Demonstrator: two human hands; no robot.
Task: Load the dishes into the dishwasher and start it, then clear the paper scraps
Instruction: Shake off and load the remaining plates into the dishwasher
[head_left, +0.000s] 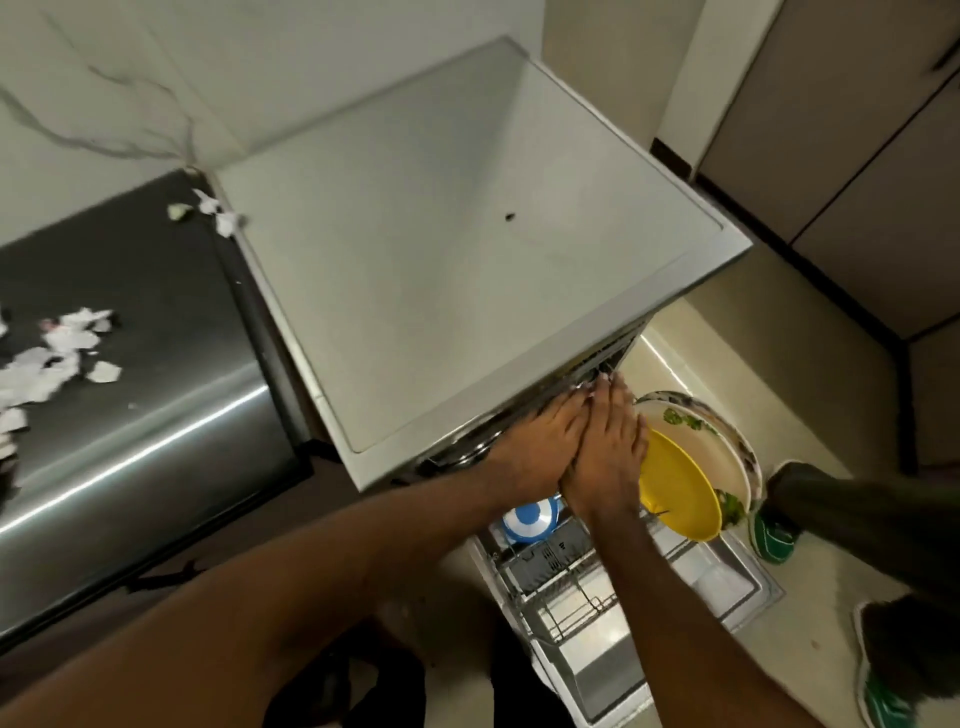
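The grey dishwasher (457, 249) stands in the middle with its door (727, 577) folded down and the lower wire rack (561, 597) pulled out. In the rack stand a yellow plate (680, 493), a white leaf-patterned plate (701, 436) and a blue-and-white dish (530, 519). My left hand (535, 441) and my right hand (608, 447) lie side by side with straight fingers, fingertips at the dishwasher's upper front edge just above the plates. What they touch there is hidden. White paper scraps (57, 358) lie on the dark steel counter (156, 415) at the left, and a few more paper scraps (218, 213) near its back.
A marble-look wall runs behind the counter. Beige cabinet doors (857, 156) fill the right side. My feet in green-and-white shoes (774, 535) stand on the pale floor right of the open door.
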